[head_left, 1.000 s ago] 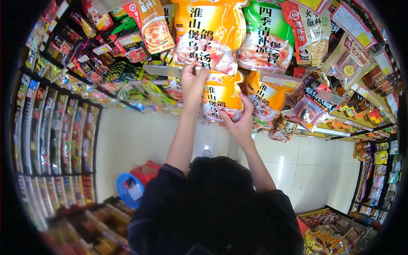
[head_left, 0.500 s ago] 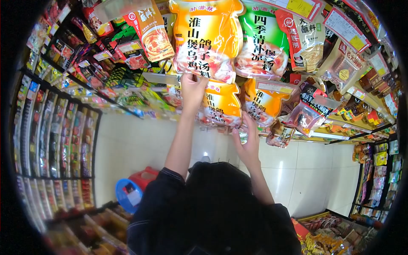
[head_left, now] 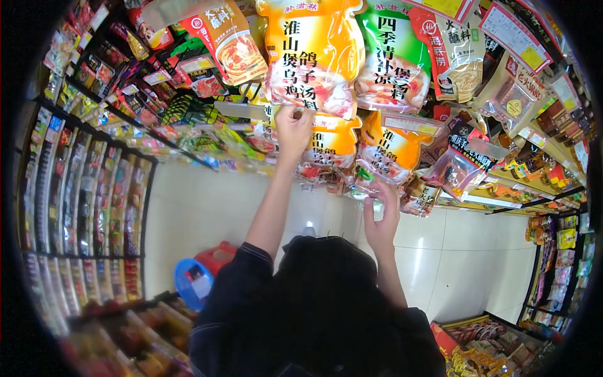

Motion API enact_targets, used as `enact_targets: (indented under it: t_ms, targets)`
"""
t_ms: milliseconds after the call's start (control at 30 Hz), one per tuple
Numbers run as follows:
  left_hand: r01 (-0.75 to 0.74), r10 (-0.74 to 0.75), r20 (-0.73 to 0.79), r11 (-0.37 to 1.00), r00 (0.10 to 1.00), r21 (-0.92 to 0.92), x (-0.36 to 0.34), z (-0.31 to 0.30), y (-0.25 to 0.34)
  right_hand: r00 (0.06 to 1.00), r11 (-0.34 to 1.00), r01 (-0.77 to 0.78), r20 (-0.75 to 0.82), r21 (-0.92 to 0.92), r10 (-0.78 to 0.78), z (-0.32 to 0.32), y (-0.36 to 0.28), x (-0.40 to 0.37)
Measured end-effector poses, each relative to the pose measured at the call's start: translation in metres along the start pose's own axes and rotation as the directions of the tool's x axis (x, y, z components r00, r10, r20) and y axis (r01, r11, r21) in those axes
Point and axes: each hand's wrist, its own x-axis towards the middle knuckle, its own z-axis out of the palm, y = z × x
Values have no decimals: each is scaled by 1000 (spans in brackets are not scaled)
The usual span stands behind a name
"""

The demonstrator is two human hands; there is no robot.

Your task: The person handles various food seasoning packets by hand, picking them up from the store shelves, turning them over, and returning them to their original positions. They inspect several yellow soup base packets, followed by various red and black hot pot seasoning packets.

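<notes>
My left hand (head_left: 293, 129) is raised to a rack of hanging food packets and pinches the top of a small orange soup packet (head_left: 334, 148). That packet hangs just under a large orange packet (head_left: 314, 50) with Chinese lettering. My right hand (head_left: 383, 217) is lower, below the packets, with its fingers apart and nothing in it. It is nearest a second small orange packet (head_left: 392, 147). A green packet (head_left: 392, 56) hangs to the right of the large orange one.
Shelves of small packets (head_left: 75, 207) fill the left side. A blue basket (head_left: 191, 279) and a red container (head_left: 217, 257) stand on the pale tiled floor (head_left: 465, 251). More stocked shelves (head_left: 559, 251) stand at the right, and a bin of snacks (head_left: 483, 352) at lower right.
My right hand has let go of the bottom of the small orange packet and dropped down and to the right. My left hand stays at the packet's top.
</notes>
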Motion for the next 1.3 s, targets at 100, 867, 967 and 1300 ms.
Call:
enact_targets:
  t_ms: [100,867,967,1300]
  targets:
    - [-100,96,38,988,995,122,-3,1,-15,997,992,-9,-77,-126,0,-15,5,7]
    - [-507,449,257,627,856,591,-10,31,-16,962,998,-57,-267,-6,53,-32,4,75]
    - [-504,413,292,646,862,574,3,39,-32,971,988,-144,-184,47,151,-47,-22,73]
    - [-431,419,158,708,894,560,-3,42,-6,946,914,-321,125,248,299,-72,-19,59]
